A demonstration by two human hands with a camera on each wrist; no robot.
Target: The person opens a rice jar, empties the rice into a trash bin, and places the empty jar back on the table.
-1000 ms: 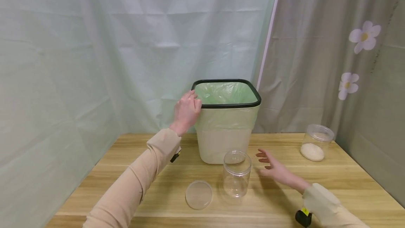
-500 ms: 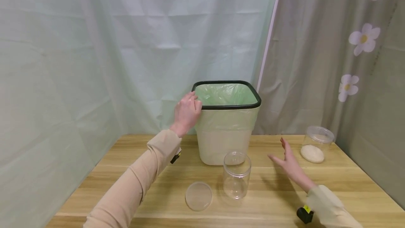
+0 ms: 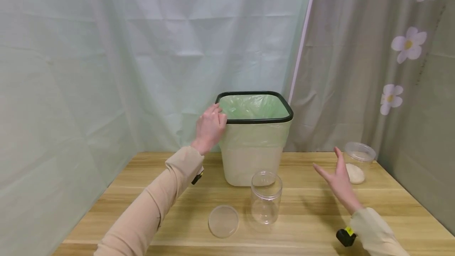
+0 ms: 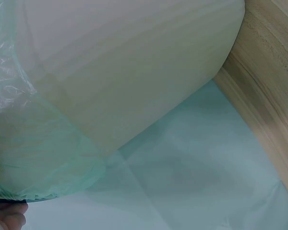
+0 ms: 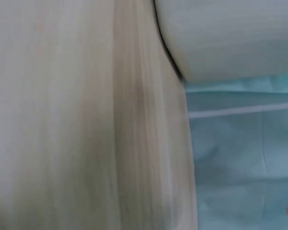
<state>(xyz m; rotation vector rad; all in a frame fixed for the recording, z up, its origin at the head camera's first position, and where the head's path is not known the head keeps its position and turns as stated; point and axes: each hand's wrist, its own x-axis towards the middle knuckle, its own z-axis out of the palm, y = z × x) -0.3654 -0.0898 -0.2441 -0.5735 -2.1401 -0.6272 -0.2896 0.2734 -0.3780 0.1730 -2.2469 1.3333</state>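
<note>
My left hand grips the black rim of a white trash can at its left front corner. A green plastic liner folds over the can's outside in the left wrist view. My right hand is held over the table with thumb and fingers spread, nothing between them. Just beyond it stands a clear lidded jar with white contents at the bottom, partly hidden by the hand. In front of the can is an uncovered clear jar, and a round clear lid lies flat to its left.
Everything stands on a wood-grain table. Pale curtains hang close behind and at both sides, with the can near the back edge.
My right hand has moved right, from beside the uncovered jar to in front of the lidded jar, its thumb and fingers spreading. The left hand stays on the rim.
</note>
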